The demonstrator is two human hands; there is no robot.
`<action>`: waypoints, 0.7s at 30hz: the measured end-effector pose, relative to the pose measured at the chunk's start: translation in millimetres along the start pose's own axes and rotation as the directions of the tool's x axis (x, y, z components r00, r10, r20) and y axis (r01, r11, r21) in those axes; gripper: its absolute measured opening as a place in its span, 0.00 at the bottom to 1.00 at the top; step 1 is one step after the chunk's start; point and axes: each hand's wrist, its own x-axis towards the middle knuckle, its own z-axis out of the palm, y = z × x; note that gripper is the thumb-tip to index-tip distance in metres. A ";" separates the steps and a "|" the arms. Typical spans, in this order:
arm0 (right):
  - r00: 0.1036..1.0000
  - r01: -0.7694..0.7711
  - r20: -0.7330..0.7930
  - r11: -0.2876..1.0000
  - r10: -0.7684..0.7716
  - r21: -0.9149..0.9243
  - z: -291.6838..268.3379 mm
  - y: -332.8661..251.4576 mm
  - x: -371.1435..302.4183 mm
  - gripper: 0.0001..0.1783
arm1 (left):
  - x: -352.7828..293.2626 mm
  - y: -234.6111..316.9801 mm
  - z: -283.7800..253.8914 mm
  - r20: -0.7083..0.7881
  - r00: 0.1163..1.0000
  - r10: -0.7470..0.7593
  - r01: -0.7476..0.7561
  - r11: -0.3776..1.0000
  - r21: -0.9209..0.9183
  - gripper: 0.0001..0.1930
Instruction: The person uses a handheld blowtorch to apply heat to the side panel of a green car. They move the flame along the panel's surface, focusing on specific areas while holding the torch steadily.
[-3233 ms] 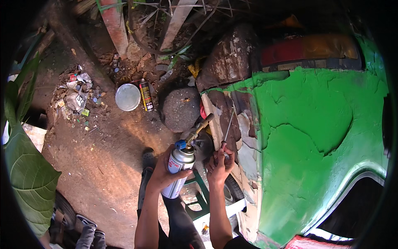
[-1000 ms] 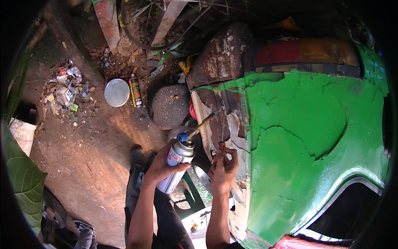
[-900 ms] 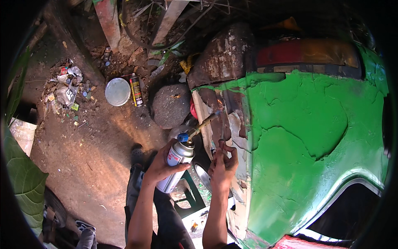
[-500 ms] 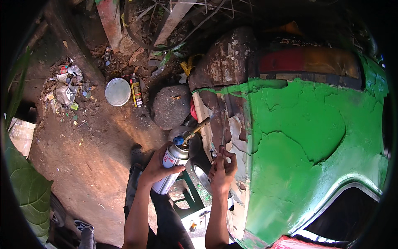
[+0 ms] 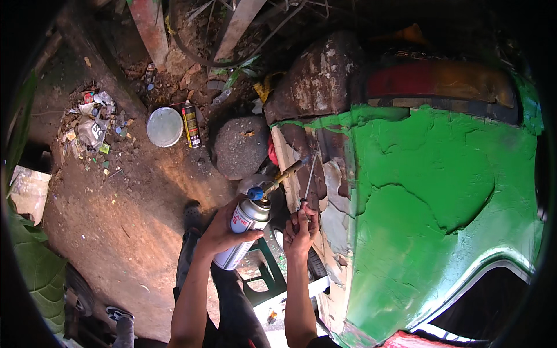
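Torch work sets the geometry: the left hand [image 5: 223, 229] wraps its fingers around a silver cylindrical gas canister with a blue valve [image 5: 242, 227], and the brass torch nozzle [image 5: 285, 174] runs from that valve up and to the right, its long axis slanting toward the rusted, peeling seam [image 5: 313, 174] at the edge of the green-painted car body [image 5: 441, 191]. The nozzle tip lies well above and slightly right of the left fingers, close to the seam. The right hand [image 5: 300, 231] sits just beside the canister, on its right, fingers pinched together on the lower end of a thin metal rod [image 5: 310, 177] that stands nearly upright and rises toward the same patch of seam. Rod tip and nozzle tip nearly meet there, the rod just to the right of the nozzle. Of the two hands, the right is nearer the seam. Below the forearms a green plastic stool [image 5: 268, 284] shows over the dirt ground [image 5: 133, 214].
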 end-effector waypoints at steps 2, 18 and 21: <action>1.000 -0.003 0.031 0.999 0.002 0.037 1.2 0.8 9.7 0.04 | -0.7 2.2 -1.1 0.000 1.000 -0.004 0.004 1.000 -0.014 0.36; 0.996 -0.085 0.024 0.992 0.088 -0.098 -15.8 -19.6 -2.6 0.05 | 2.7 -2.7 8.4 -0.011 1.000 -0.021 0.020 0.997 -0.073 0.35; 0.997 -0.055 0.047 0.991 0.061 -0.126 -14.4 -19.2 -0.5 0.05 | 8.1 -2.2 13.1 -0.037 0.999 0.034 -0.036 0.998 -0.047 0.34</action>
